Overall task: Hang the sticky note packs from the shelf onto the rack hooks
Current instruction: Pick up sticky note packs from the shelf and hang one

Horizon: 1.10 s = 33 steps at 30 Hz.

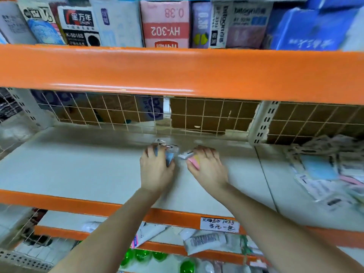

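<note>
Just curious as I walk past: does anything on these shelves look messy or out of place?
Yes. At the right end of the shelf, a pile of packets lies loose and overlapping instead of in rows.

Both hands reach deep over the grey shelf [78, 164]. The left hand [155, 170] holds a blue pack [169, 157] near a small metal hook [164, 145]. The right hand [206, 166] holds a pink pack [194, 161]. A pile of packs [325, 170] lies at the right. Behind stands a wire grid [118, 111].
</note>
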Tool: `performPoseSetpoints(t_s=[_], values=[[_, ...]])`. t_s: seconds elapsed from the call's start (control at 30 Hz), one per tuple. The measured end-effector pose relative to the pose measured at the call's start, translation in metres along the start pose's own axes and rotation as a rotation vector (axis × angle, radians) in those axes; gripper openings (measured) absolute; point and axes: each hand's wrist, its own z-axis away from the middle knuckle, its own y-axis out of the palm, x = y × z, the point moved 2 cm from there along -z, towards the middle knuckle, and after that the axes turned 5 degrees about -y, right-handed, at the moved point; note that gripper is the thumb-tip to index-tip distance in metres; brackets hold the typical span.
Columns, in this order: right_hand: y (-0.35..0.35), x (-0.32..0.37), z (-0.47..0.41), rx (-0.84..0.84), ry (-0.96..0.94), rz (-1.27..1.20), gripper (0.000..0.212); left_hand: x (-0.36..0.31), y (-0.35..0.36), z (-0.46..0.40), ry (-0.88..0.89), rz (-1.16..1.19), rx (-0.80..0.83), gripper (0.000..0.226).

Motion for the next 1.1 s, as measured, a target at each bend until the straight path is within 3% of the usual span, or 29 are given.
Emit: performPoseSetpoints(t_s=[0.17, 0.4, 0.53, 0.73, 1.1], values=[[-0.052, -0.064, 0.019, -0.220, 0.098, -0.006, 0.039, -0.073, 0.017, -0.001, 0.237, 0.100, -0.012, 0.042], [-0.120, -0.145, 0.061, -0.274, 0.199, 0.102, 0.052, -0.183, 0.036, 0.016, 0.438, 0.249, 0.003, 0.043], [-0.154, -0.188, 0.091, -0.230, 0.214, 0.242, 0.055, -0.243, 0.042, 0.036, 0.509, 0.284, -0.018, 0.042], [-0.209, -0.238, 0.146, -0.494, 0.257, 0.160, 0.044, -0.332, 0.043, 0.066, 0.588, 0.311, -0.016, 0.036], [-0.293, -0.349, 0.256, -0.637, 0.388, 0.274, 0.038, -0.491, 0.057, 0.146, 0.775, 0.480, -0.016, 0.037]])
